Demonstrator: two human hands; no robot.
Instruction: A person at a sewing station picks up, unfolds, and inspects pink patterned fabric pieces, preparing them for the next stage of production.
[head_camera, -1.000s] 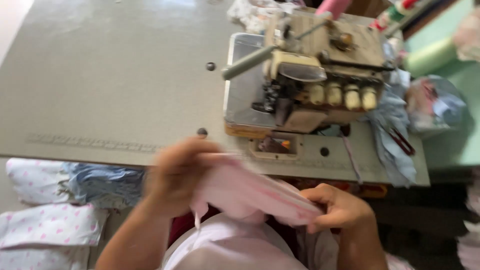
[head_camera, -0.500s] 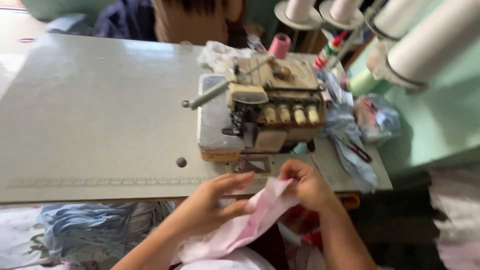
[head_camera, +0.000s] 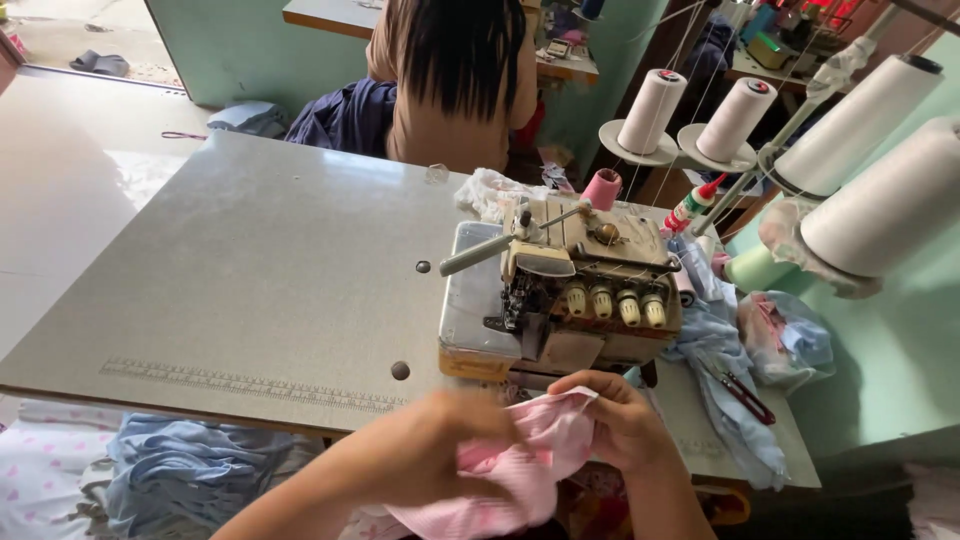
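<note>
You hold the pink ribbed fabric piece (head_camera: 520, 465) between both hands at the near edge of the grey desk (head_camera: 250, 290). Its long axis runs from lower left up to the right, toward the beige overlock sewing machine (head_camera: 570, 295). Your left hand (head_camera: 430, 450) grips its middle; your right hand (head_camera: 620, 420) pinches the upper end.

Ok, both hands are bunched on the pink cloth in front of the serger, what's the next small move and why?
Probably slide the pink fabric forward onto the machine bed. The left hand and right hand grip it just short of the sewing machine, with the cloth's edge not yet under the presser foot.
</note>
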